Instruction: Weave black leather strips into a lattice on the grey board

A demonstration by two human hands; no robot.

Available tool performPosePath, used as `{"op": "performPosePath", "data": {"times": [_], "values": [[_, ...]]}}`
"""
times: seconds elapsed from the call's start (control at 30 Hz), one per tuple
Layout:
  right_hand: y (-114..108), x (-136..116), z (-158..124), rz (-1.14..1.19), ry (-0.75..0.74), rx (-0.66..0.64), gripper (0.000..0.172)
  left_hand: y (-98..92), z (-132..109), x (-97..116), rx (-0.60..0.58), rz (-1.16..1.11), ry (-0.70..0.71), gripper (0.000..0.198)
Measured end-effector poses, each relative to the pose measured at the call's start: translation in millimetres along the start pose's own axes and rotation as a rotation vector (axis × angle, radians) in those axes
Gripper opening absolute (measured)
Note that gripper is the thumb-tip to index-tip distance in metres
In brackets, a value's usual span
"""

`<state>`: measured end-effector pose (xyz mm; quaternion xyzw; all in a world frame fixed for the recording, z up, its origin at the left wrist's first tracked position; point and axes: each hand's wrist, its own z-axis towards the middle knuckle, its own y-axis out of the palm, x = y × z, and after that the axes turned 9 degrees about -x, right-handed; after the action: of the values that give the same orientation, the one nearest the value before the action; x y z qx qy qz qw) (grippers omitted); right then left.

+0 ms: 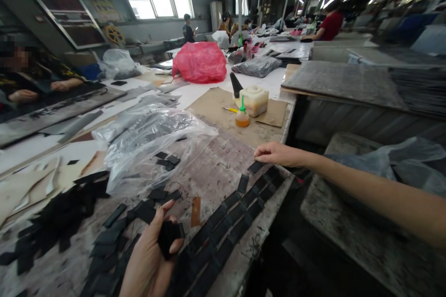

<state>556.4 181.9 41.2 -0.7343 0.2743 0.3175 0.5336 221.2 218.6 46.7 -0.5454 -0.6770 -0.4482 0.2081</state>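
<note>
My left hand (153,250) is closed around a small stack of black rectangular pieces (169,237), low in the middle of the view. At the far end of the laid-out rows, my right hand (273,154) pinches a single black piece (256,166) against the board. Rows of overlapping black pieces (226,229) run along the board's right edge; one more piece (243,183) sits just left of them. Loose black pieces (108,246) lie scattered left of my left hand. A brown strip (195,211) rests between my left hand and the rows.
A clear plastic bag (146,148) lies over the board's left side. Farther off stand a glue bottle (243,116) with a green tip, a whitish container (256,100) and a pink bag (200,61). A co-worker's hands (66,85) are at the far left.
</note>
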Motion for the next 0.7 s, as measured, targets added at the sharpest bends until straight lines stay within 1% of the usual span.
{"op": "performPosePath", "data": {"times": [0.13, 0.27, 0.33, 0.4, 0.47, 0.5, 0.57, 0.63, 0.7], "values": [[2, 17, 5, -0.054, -0.006, -0.068, 0.024, 6.6, -5, -3, -0.008, 0.039, -0.027, 0.018], [9, 21, 11, -0.173, 0.007, -0.078, 0.017, 9.9, -5, -5, 0.001, 0.051, -0.045, 0.018], [12, 19, 9, -0.319, -0.006, -0.031, 0.014, 9.7, -5, -5, 0.011, 0.062, -0.060, 0.018], [16, 14, 5, -0.522, -0.037, 0.049, 0.011, 9.8, -6, -6, 0.022, 0.072, -0.059, 0.017], [21, 9, 3, -0.665, -0.098, 0.085, 0.012, 10.8, -7, -6, 0.033, 0.076, -0.046, 0.016], [24, 6, 3, -0.687, -0.143, 0.073, 0.015, 11.6, -8, -6, 0.038, 0.076, -0.038, 0.016], [31, 2, 5, -0.671, -0.253, 0.008, 0.021, 13.5, -10, -6, 0.046, 0.073, -0.031, 0.016], [37, 0, 10, -0.662, -0.350, -0.056, 0.022, 15.0, -12, -6, 0.050, 0.078, -0.027, 0.017], [40, -1, 14, -0.686, -0.401, -0.094, 0.020, 15.1, -13, -5, 0.065, 0.081, -0.026, 0.017]]}}
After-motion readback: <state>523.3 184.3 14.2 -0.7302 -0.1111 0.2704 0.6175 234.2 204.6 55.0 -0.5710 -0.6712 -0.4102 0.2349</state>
